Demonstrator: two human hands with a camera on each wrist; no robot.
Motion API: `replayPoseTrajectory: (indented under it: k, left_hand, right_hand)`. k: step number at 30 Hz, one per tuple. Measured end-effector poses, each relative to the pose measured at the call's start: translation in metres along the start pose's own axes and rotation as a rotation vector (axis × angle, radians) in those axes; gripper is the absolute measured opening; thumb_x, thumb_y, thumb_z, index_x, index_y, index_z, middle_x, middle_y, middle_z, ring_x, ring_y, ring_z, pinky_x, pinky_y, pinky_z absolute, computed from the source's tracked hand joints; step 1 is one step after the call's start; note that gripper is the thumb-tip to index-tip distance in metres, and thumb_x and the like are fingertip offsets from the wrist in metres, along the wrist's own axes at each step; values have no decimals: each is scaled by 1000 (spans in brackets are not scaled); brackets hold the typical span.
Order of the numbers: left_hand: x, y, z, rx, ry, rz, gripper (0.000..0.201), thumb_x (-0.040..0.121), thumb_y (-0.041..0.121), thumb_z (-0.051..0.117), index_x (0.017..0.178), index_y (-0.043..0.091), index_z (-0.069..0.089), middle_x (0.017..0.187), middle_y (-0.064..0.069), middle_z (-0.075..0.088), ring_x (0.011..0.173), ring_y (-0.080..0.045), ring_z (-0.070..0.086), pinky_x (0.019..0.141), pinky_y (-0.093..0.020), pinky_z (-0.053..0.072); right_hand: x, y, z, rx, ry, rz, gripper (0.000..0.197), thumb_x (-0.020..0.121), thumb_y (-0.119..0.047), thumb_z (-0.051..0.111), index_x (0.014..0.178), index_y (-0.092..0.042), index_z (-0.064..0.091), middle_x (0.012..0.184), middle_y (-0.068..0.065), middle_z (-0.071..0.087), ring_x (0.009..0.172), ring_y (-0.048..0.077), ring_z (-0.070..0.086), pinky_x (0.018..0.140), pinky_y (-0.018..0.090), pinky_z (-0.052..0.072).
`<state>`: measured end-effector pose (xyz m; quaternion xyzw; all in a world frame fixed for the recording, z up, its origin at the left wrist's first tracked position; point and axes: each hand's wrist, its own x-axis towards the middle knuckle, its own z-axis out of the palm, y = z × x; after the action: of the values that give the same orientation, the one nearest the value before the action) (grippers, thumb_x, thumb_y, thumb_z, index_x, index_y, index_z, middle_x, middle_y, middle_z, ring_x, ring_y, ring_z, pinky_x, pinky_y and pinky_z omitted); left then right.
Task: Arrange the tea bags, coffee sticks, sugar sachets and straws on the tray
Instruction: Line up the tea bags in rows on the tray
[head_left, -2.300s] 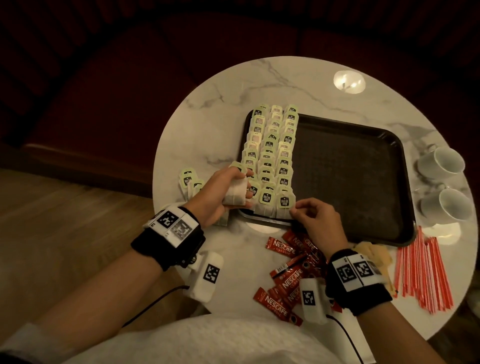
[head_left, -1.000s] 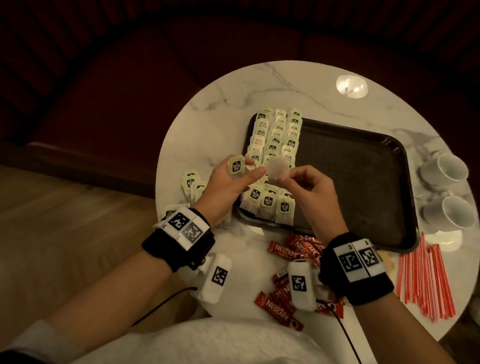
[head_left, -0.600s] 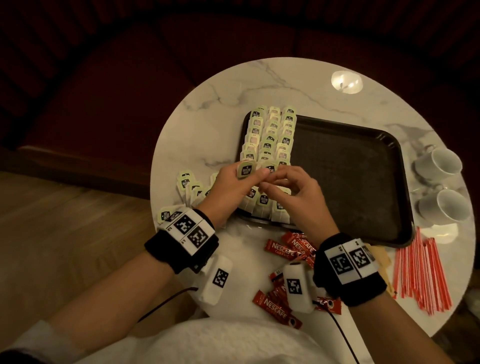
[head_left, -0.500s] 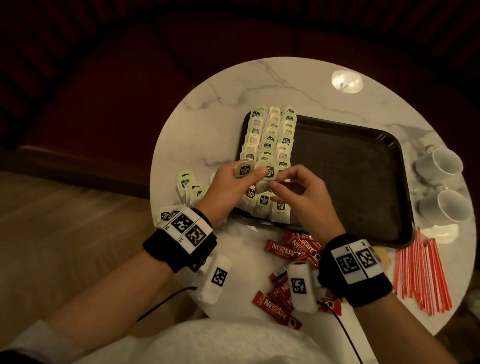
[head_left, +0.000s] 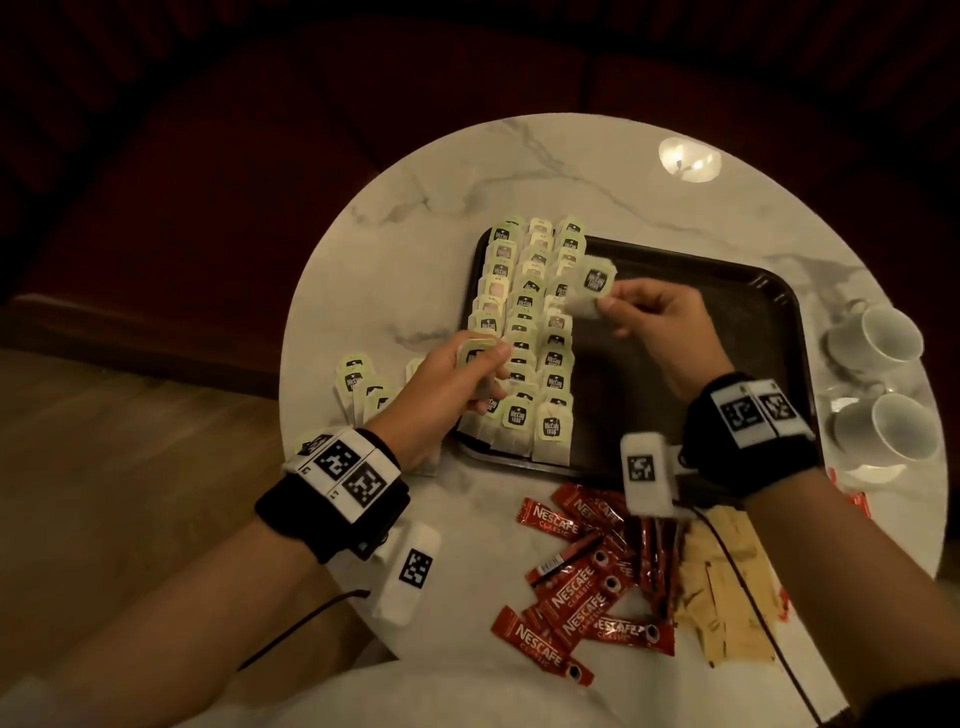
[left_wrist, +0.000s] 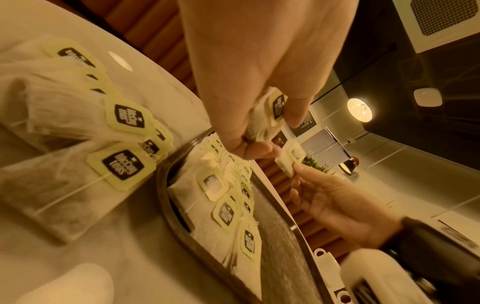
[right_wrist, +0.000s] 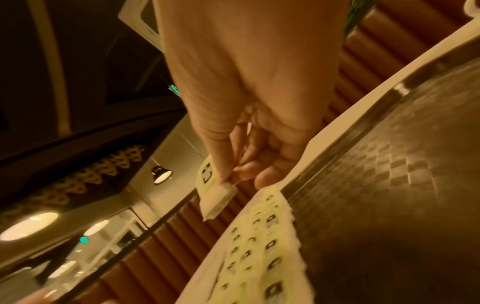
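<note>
A black tray (head_left: 701, 364) lies on the round marble table (head_left: 467, 171); three rows of tea bags (head_left: 530, 332) fill its left side. My right hand (head_left: 608, 306) pinches one tea bag (head_left: 592, 291) above the tray, just right of the rows' far part; the right wrist view shows this tea bag (right_wrist: 215, 193) between thumb and fingers. My left hand (head_left: 483, 364) grips another tea bag (head_left: 475, 356) over the rows' near left part, seen as a tea bag (left_wrist: 270, 115) in the left wrist view. Loose tea bags (head_left: 358, 384) lie left of the tray.
Red coffee sticks (head_left: 576, 587) and tan sugar sachets (head_left: 727, 587) lie on the table in front of the tray. Red straws (head_left: 852, 499) peek out behind my right wrist. Two white cups (head_left: 878, 379) stand at the right edge. The tray's right part is bare.
My hands have parted. The right hand has carried a tea bag away to the far right over the tray, and the left hand stays near the rows with its own tea bag.
</note>
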<state>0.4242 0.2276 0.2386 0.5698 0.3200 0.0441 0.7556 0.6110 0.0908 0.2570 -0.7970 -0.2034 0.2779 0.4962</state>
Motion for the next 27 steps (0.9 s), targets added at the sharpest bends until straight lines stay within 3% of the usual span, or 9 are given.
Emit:
replayPoseTrajectory:
  k: [4, 8, 14, 16, 20, 24, 27]
  left_hand:
    - [7, 0, -1, -60, 34, -64, 9, 98, 23, 54, 102, 16, 58, 84, -3, 62, 69, -12, 62, 55, -21, 46]
    - [14, 1, -3, -79, 67, -80, 8, 98, 19, 53, 101, 13, 57, 82, -6, 60, 66, -12, 61, 54, -23, 45]
    - [22, 5, -5, -115, 97, -88, 11, 98, 16, 51, 105, 8, 53, 76, -6, 56, 62, -12, 59, 50, -21, 43]
    - [25, 6, -4, -126, 103, -93, 12, 98, 16, 51, 106, 7, 53, 75, -6, 56, 61, -12, 59, 49, -21, 43]
    - [26, 4, -5, -122, 110, -110, 10, 98, 17, 52, 103, 9, 54, 75, -6, 57, 62, -12, 59, 49, -20, 44]
    - [26, 1, -6, -102, 108, -129, 8, 98, 18, 53, 101, 12, 55, 79, -7, 58, 65, -13, 60, 51, -21, 44]
    - [26, 1, -6, -95, 109, -140, 8, 98, 19, 53, 101, 11, 55, 81, -7, 58, 66, -13, 60, 52, -22, 45]
  right_hand:
    - [44, 19, -6, 0, 92, 59, 12, 92, -14, 66, 85, -24, 69, 93, -3, 71, 92, 15, 65, 78, 30, 54]
    - [77, 39, -8, -34, 153, 157, 9, 92, -12, 65, 99, -13, 71, 103, 6, 69, 91, 16, 63, 67, 23, 52]
    - [115, 50, -13, -120, 220, 221, 11, 91, -17, 67, 99, -15, 73, 104, 10, 72, 78, 18, 64, 80, 38, 59]
    - [122, 46, -13, -144, 207, 218, 8, 90, -16, 65, 88, -19, 72, 99, 8, 71, 80, 19, 63, 83, 40, 59]
    - [131, 42, -11, -190, 144, 237, 22, 88, -14, 65, 71, -26, 66, 97, 10, 71, 84, 21, 63, 86, 42, 58]
    - [134, 43, -10, -229, 124, 249, 13, 88, -13, 67, 77, -21, 69, 93, 10, 70, 81, 23, 63, 88, 48, 57]
    - [136, 45, -10, -286, 133, 236, 4, 86, -16, 68, 83, -15, 71, 95, 14, 73, 87, 31, 69, 87, 49, 57]
